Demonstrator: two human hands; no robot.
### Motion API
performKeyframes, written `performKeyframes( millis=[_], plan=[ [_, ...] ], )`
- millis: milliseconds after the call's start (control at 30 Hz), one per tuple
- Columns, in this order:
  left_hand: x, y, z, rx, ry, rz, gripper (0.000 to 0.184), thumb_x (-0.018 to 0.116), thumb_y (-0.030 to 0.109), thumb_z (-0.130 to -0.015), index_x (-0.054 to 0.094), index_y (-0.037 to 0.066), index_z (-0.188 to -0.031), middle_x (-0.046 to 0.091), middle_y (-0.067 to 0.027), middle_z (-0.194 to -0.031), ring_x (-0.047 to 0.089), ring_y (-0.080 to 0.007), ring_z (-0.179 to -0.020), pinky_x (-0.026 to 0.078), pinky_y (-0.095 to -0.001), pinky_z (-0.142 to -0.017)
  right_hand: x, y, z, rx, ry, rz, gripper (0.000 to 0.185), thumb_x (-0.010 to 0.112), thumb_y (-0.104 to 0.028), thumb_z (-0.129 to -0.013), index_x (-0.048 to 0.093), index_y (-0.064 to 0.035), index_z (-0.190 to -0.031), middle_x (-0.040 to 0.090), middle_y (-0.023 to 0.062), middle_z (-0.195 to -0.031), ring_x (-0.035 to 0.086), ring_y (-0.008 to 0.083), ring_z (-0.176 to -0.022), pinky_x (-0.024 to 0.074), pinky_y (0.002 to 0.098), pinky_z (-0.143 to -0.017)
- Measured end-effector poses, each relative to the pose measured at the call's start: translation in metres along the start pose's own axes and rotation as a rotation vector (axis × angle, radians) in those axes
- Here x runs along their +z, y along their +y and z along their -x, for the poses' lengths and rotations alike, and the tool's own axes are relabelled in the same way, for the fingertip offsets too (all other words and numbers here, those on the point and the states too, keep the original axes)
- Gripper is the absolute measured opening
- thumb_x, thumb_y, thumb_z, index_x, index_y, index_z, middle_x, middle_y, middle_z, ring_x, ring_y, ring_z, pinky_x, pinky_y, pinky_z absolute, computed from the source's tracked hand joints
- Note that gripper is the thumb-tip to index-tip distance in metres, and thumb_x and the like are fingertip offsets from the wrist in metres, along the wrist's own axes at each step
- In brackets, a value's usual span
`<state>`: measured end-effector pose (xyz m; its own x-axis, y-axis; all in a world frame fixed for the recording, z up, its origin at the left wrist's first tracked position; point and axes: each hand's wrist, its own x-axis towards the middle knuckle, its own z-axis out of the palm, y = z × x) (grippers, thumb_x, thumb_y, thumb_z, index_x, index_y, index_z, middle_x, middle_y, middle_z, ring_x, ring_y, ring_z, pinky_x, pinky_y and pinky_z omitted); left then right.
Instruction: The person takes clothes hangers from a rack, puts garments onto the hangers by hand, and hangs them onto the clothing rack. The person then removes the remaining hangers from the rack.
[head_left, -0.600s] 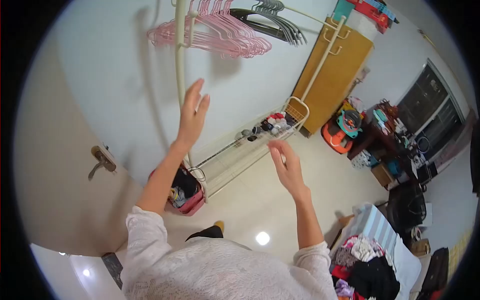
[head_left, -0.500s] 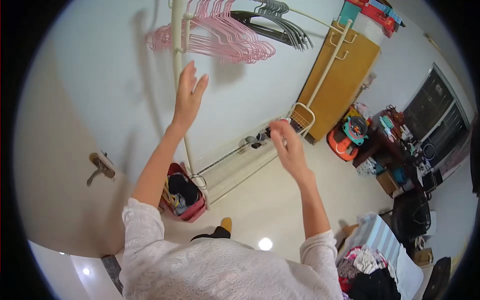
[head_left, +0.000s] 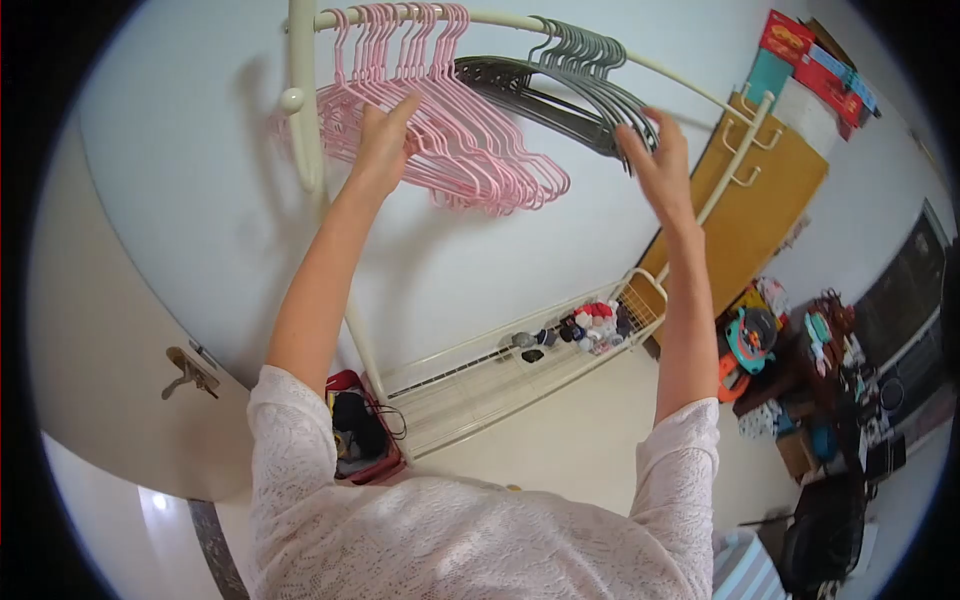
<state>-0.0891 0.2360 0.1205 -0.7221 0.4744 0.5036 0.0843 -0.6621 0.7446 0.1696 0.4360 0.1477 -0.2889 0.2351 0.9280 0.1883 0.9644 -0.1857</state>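
Several pink hangers [head_left: 470,140] hang from the cream rail [head_left: 490,18] of a clothes rack. My left hand [head_left: 384,145] is raised at their left part, thumb apart from the fingers, which are partly hidden at the hangers. To the right on the same rail hang several dark grey hangers [head_left: 580,90]. My right hand [head_left: 662,165] is at their right end, thumb and fingers apart on either side of the outermost hanger ends; no firm grip shows.
The rack's lower shelf [head_left: 460,400] holds rolled socks [head_left: 598,322]. Below left stands a red bag [head_left: 372,465] with dark items. A door [head_left: 130,350] is at the left, a wooden cabinet [head_left: 765,215] at the right, with boxes [head_left: 815,70] on top.
Both my hands have risen to the hangers, the left to the pink ones and the right to the grey ones. The view has shifted, showing more of the rail.
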Motion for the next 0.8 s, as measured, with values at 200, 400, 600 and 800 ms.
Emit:
performKeyframes(
  millis=[200, 400, 600, 800],
  plan=[
    [0.009, 0.001, 0.011, -0.01, -0.098, -0.009, 0.024, 0.052, 0.016, -0.093, 0.052, -0.003, -0.107, 0.064, -0.0169, -0.102, 0.066, -0.0189, -0.079, 0.056, -0.0303, -0.062, 0.03, 0.102, -0.072, 0.139, -0.115, 0.087, 0.077, 0.06, -0.055, -0.079, 0.049, 0.0066, -0.123, 0.057, 0.0274, -0.116, 0.054, 0.0373, -0.11, 0.0398, 0.0405, -0.095],
    [0.026, 0.009, 0.045, -0.055, 0.02, 0.016, 0.024, 0.055, 0.015, -0.091, 0.054, 0.0, -0.109, 0.064, -0.0162, -0.101, 0.066, -0.0202, -0.072, 0.056, -0.0318, -0.058, 0.059, 0.114, -0.071, 0.194, -0.499, 0.002, 0.079, 0.055, -0.063, -0.076, 0.055, 0.0018, -0.121, 0.063, 0.0222, -0.106, 0.062, 0.0316, -0.097, 0.0443, 0.0373, -0.087],
    [0.031, 0.017, 0.036, -0.109, -0.075, -0.025, 0.025, 0.06, 0.012, -0.086, 0.054, -0.003, -0.104, 0.063, -0.0224, -0.108, 0.063, -0.014, -0.065, 0.054, -0.026, -0.056, 0.03, 0.062, -0.093, 0.283, -0.8, -0.53, 0.069, 0.066, -0.033, -0.08, 0.046, 0.0164, -0.124, 0.062, 0.0216, -0.102, 0.062, 0.0174, -0.08, 0.0491, 0.025, -0.069],
    [0.045, 0.01, 0.038, -0.227, -0.164, 0.043, 0.024, 0.058, 0.011, -0.086, 0.055, -0.002, -0.106, 0.065, -0.02, -0.105, 0.064, -0.0158, -0.068, 0.056, -0.0293, -0.062, 0.057, 0.036, -0.081, 0.252, -0.824, -0.766, 0.064, 0.064, -0.025, -0.084, 0.041, 0.018, -0.126, 0.061, 0.0228, -0.104, 0.062, 0.0166, -0.083, 0.0503, 0.0262, -0.074]
  ],
)
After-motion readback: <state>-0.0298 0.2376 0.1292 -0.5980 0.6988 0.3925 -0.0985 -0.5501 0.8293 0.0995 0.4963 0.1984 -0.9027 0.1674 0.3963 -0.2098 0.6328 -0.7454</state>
